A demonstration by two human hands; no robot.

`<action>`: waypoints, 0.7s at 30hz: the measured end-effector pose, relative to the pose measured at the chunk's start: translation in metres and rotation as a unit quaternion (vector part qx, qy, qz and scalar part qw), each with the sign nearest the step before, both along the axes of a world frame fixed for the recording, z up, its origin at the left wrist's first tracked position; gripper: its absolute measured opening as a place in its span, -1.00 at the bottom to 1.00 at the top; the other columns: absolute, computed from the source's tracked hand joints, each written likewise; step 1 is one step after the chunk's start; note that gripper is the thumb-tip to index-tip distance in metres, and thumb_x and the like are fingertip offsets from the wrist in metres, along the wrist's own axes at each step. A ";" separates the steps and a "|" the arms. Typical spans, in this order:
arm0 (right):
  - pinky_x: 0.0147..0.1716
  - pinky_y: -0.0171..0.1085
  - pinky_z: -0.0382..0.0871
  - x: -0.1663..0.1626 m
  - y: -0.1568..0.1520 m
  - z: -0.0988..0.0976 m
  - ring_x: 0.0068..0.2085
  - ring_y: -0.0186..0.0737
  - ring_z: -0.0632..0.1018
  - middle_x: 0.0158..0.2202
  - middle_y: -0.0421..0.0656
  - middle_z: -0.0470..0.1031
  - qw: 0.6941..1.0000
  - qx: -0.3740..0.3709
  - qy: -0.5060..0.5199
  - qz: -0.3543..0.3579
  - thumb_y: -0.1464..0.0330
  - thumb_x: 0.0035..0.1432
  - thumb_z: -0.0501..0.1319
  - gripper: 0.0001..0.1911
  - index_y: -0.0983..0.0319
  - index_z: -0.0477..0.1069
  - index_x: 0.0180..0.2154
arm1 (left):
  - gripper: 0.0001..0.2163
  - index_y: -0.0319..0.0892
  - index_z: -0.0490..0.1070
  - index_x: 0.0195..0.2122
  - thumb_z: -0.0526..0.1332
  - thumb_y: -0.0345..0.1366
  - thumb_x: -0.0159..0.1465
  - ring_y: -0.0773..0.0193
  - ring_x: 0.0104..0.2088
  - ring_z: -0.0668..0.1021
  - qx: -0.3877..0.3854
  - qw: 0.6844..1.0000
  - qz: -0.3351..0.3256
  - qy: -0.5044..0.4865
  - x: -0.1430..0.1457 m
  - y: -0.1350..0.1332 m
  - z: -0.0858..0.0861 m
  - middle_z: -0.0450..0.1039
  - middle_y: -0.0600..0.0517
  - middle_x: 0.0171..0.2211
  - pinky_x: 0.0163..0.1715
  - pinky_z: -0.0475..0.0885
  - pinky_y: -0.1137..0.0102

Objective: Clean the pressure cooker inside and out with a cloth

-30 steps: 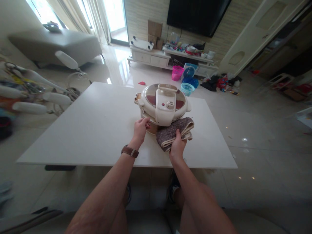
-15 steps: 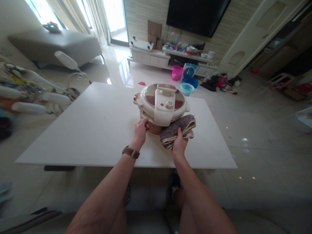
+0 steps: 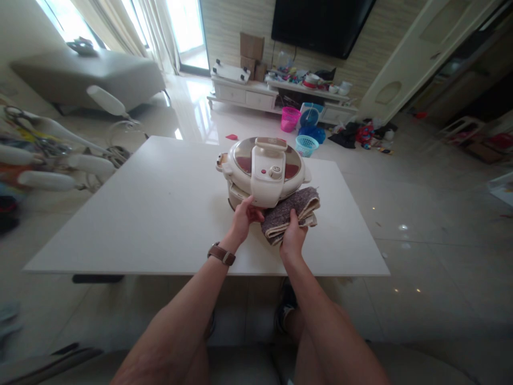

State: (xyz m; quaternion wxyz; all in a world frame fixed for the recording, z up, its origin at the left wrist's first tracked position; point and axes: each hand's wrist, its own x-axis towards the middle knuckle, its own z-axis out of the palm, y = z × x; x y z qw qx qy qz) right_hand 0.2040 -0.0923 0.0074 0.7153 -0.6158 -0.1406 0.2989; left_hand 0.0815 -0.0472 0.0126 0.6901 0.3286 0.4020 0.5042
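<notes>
A cream electric pressure cooker (image 3: 262, 171) with a dark red lid panel stands on the white table (image 3: 160, 214). My left hand (image 3: 244, 216), with a brown watch on the wrist, rests against the cooker's front side below the lid handle, fingers curled on the body. My right hand (image 3: 294, 235) grips a folded grey-brown cloth (image 3: 290, 211) that is pressed against the cooker's right front side.
A drying rack with white bars (image 3: 60, 160) stands left of the table. Behind are a low TV cabinet (image 3: 248, 96), pink and blue baskets (image 3: 290, 118) on the floor, and scattered items at the right. A grey sofa (image 3: 92, 75) is at back left.
My left hand has slid to the right along the cooker's front, closer to the cloth. The right hand with the cloth has barely shifted.
</notes>
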 end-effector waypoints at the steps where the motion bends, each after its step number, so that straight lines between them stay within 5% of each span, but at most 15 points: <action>1: 0.22 -0.04 0.45 0.000 0.000 0.000 0.10 -0.02 0.63 0.09 0.03 0.63 1.000 0.002 0.002 -0.001 0.10 0.08 0.36 -0.42 0.32 0.52 0.04 | -0.54 -0.21 0.49 -0.54 0.25 0.16 0.12 0.30 -0.63 0.45 0.003 1.000 0.003 -0.006 0.002 -0.001 0.000 0.44 -0.01 -0.67 -0.51 0.37 0.40; 9: 0.16 -0.05 0.50 0.004 0.003 -0.003 0.10 0.01 0.63 0.08 0.04 0.63 1.000 -0.001 0.007 -0.003 0.09 0.04 0.38 -0.41 0.32 0.53 0.02 | -0.61 -0.18 0.45 -0.56 0.30 0.10 0.07 0.32 -0.62 0.44 -0.003 0.999 0.018 -0.027 0.004 -0.001 0.003 0.42 0.02 -0.68 -0.53 0.36 0.41; 16: 0.19 0.00 0.46 0.019 0.008 0.008 0.09 0.04 0.63 0.03 0.06 0.65 0.997 0.007 -0.072 -0.007 0.09 0.08 0.34 -0.45 0.35 0.56 -0.02 | -0.65 -0.17 0.37 -0.68 0.38 -0.06 0.04 0.40 -0.63 0.35 0.041 0.999 0.018 0.013 0.002 0.002 -0.008 0.34 0.06 -0.71 -0.55 0.24 0.44; 21: 0.33 0.00 0.31 0.018 0.009 0.019 0.26 0.01 0.52 0.17 0.05 0.57 0.982 0.074 -0.173 -0.030 0.09 0.19 0.28 -0.47 0.29 0.52 0.08 | -0.72 -0.21 0.46 -0.64 0.41 -0.13 0.01 0.39 -0.61 0.35 0.050 0.996 0.007 0.072 -0.002 0.003 -0.011 0.36 0.06 -0.68 -0.53 0.21 0.42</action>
